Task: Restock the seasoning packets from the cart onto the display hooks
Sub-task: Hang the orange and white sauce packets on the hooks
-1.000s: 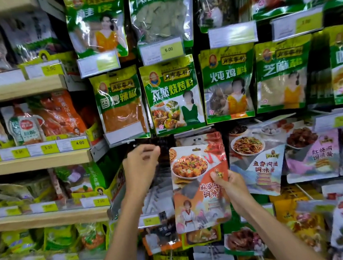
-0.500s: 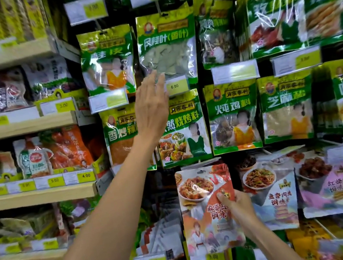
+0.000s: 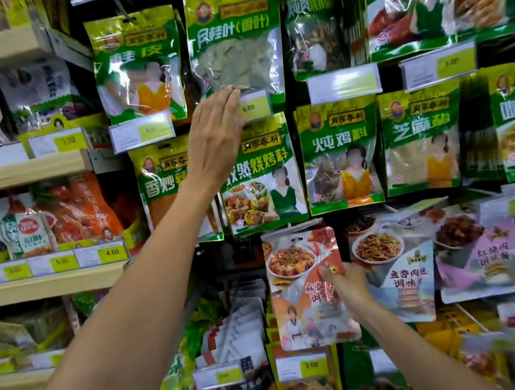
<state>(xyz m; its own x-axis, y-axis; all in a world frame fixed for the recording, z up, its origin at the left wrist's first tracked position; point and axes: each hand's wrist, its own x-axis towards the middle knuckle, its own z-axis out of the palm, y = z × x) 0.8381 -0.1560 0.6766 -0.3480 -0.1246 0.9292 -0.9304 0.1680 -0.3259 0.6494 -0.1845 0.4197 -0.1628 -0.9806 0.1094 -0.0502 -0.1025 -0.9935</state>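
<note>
**On the hook wall: left hand gone up, packet still low**

Far left, the wooden shelves (image 3: pixel 17 170) jut toward me. Their front edge runs just beside the left forearm, so there is little room to swing that way.

Change: a second ago the left hand (image 3: pixel 216 141) was curled low, next to the packet's top. Now it is raised and released, fingers straight and together. The fingertips touch the lower edge of the bay-leaf packet (image 3: pixel 235 47), just above the 6.00 price tag (image 3: pixel 253 107). I judge it is tidying or checking the upper row, not helping with the hang.

Centre: the seasoning packet (image 3: pixel 299 274) sits where it was, upright, its top just under the green barbecue packet (image 3: pixel 260 174). Whether its hole is on a hook I cannot tell. The right hand (image 3: pixel 347 287) still grasps it near the right edge, thumb on the front face. The hang is unconfirmed and has one hand only.

Room: neighbours crowd every side. Grey packets (image 3: pixel 244 327) fan out at lower left, and the noodle-picture packet (image 3: pixel 397 274) lies just behind on the right. Free space is only outward, toward me. The cart is not in view.
</note>
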